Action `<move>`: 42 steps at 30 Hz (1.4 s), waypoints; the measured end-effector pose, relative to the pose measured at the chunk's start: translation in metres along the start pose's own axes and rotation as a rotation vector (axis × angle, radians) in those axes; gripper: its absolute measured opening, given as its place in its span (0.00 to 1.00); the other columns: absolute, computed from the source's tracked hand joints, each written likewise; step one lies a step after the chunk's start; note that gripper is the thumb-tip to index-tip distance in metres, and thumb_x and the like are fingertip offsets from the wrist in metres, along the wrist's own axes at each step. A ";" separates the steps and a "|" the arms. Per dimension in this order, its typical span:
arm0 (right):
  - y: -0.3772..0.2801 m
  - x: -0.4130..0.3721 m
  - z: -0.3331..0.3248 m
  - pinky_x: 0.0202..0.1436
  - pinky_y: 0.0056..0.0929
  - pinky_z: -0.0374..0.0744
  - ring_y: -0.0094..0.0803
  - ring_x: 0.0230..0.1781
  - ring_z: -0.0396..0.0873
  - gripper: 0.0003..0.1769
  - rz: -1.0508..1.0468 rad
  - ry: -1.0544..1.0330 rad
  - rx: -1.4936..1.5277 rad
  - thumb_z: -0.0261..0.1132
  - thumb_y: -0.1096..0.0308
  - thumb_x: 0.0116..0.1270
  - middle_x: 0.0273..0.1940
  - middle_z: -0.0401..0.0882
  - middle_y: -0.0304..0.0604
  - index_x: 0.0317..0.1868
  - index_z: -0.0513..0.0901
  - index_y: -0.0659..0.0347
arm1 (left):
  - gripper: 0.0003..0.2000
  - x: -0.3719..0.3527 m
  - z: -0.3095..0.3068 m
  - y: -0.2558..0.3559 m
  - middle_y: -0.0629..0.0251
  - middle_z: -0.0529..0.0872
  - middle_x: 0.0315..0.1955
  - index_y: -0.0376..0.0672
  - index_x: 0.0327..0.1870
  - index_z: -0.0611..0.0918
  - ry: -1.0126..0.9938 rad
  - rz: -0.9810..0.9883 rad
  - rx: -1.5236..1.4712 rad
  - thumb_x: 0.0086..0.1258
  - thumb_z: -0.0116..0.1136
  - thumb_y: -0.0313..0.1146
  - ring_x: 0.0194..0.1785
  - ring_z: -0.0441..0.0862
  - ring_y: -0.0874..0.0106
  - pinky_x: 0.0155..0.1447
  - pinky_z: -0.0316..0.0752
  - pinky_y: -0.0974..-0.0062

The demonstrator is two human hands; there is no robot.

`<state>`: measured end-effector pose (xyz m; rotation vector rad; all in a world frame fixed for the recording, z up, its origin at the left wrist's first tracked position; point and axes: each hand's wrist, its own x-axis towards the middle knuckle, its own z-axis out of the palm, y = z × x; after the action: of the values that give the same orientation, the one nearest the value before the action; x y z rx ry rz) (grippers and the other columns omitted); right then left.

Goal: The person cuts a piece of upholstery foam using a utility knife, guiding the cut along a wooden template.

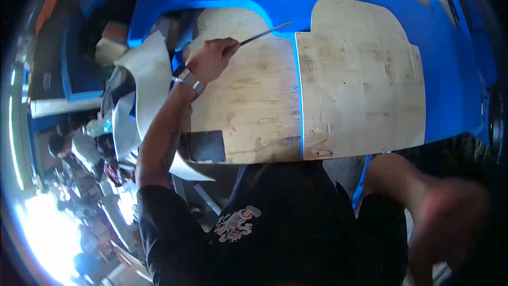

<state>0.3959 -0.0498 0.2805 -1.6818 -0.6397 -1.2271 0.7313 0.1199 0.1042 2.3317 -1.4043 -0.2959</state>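
Observation:
My left hand [212, 59], with a metal-banded watch on its wrist, is closed around a thin, dark rod-like tool [265, 33]. The tool slants up to the right over the left wooden panel [248, 85], its tip near the blue edge. To the right lies a second pale wooden panel [365, 90], with a narrow blue strip between the two. My right hand [454, 200] is smeared by motion at the lower right, away from the panels; its fingers and anything in them cannot be made out. A dark rectangular piece [207, 146] lies on the left panel's lower left corner.
A large blue cut-out board [450, 85] surrounds the panels at the top and right. Curved white sheets [151, 74] stand at the left. Another person [84, 145] is at the far left, among clutter and bright light. Blue legs [361, 180] show below the panels.

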 end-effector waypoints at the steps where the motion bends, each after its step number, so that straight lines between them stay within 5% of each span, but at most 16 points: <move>1: 0.023 -0.013 -0.002 0.43 0.30 0.72 0.35 0.42 0.73 0.29 0.087 -0.004 -0.180 0.51 0.48 0.65 0.49 0.71 0.46 0.51 0.71 0.68 | 0.11 0.017 0.001 -0.008 0.54 0.85 0.35 0.46 0.42 0.83 -0.062 0.016 0.027 0.70 0.53 0.40 0.38 0.83 0.54 0.42 0.77 0.61; 5: 0.122 -0.091 -0.006 0.47 0.31 0.72 0.37 0.46 0.73 0.38 0.616 -0.027 -0.665 0.49 0.38 0.68 0.54 0.74 0.49 0.57 0.71 0.68 | 0.11 0.083 -0.005 -0.027 0.55 0.85 0.33 0.45 0.42 0.83 -0.212 0.132 0.037 0.70 0.52 0.40 0.37 0.82 0.55 0.39 0.75 0.60; 6: 0.144 -0.110 -0.005 0.52 0.38 0.72 0.41 0.52 0.73 0.26 0.859 0.010 -0.653 0.63 0.55 0.63 0.53 0.75 0.49 0.57 0.74 0.61 | 0.10 0.094 -0.005 -0.035 0.55 0.85 0.32 0.45 0.41 0.83 -0.209 0.166 0.028 0.70 0.52 0.40 0.36 0.82 0.55 0.38 0.75 0.60; 7: 0.167 -0.146 -0.008 0.55 0.41 0.70 0.43 0.53 0.72 0.23 1.051 -0.012 -0.805 0.64 0.58 0.63 0.52 0.75 0.49 0.56 0.75 0.58 | 0.10 0.103 -0.003 -0.040 0.55 0.84 0.31 0.45 0.41 0.83 -0.206 0.196 0.023 0.70 0.52 0.39 0.36 0.82 0.55 0.38 0.75 0.60; 9: 0.199 -0.216 -0.018 0.54 0.42 0.70 0.44 0.50 0.73 0.21 0.866 -0.190 -1.099 0.66 0.62 0.62 0.50 0.76 0.48 0.54 0.76 0.57 | 0.09 0.114 0.001 -0.048 0.57 0.84 0.29 0.47 0.40 0.82 -0.178 0.252 -0.003 0.70 0.52 0.38 0.33 0.82 0.56 0.36 0.75 0.60; 11: 0.206 -0.223 -0.015 0.55 0.43 0.70 0.44 0.51 0.72 0.21 0.899 -0.209 -1.179 0.68 0.63 0.59 0.50 0.76 0.47 0.53 0.77 0.56 | 0.08 0.119 0.010 -0.053 0.59 0.84 0.29 0.47 0.41 0.82 -0.118 0.338 0.020 0.69 0.53 0.38 0.31 0.81 0.57 0.35 0.75 0.60; 15: 0.208 -0.220 -0.008 0.55 0.43 0.70 0.44 0.50 0.72 0.21 1.011 -0.245 -1.258 0.70 0.64 0.55 0.49 0.77 0.45 0.50 0.79 0.56 | 0.07 0.127 0.009 -0.037 0.62 0.82 0.27 0.51 0.42 0.81 -0.301 0.317 0.223 0.70 0.50 0.38 0.27 0.81 0.59 0.31 0.76 0.62; 30: 0.211 -0.217 -0.010 0.54 0.42 0.70 0.44 0.49 0.71 0.21 1.099 -0.259 -1.213 0.72 0.63 0.52 0.47 0.76 0.46 0.48 0.80 0.56 | 0.08 0.142 0.019 -0.023 0.67 0.78 0.26 0.53 0.44 0.79 -0.439 0.378 0.267 0.66 0.52 0.33 0.25 0.81 0.64 0.27 0.76 0.67; 39: 0.212 -0.221 -0.011 0.53 0.42 0.70 0.43 0.48 0.71 0.21 1.057 -0.273 -1.231 0.72 0.62 0.53 0.47 0.76 0.44 0.48 0.80 0.56 | 0.14 0.143 -0.012 0.018 0.61 0.81 0.32 0.43 0.48 0.79 -0.554 0.408 0.460 0.59 0.54 0.30 0.28 0.84 0.65 0.29 0.79 0.70; 42: 0.212 -0.219 -0.009 0.53 0.41 0.70 0.43 0.48 0.71 0.21 1.075 -0.256 -1.226 0.72 0.61 0.53 0.47 0.76 0.44 0.48 0.80 0.57 | 0.15 0.133 -0.027 0.025 0.59 0.80 0.31 0.44 0.47 0.80 -0.553 0.309 0.519 0.57 0.55 0.27 0.28 0.82 0.57 0.32 0.78 0.65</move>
<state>0.4854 -0.1267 -0.0002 -2.5813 1.0641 -0.5194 0.7844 -0.0019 0.1428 2.4721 -2.3146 -0.5715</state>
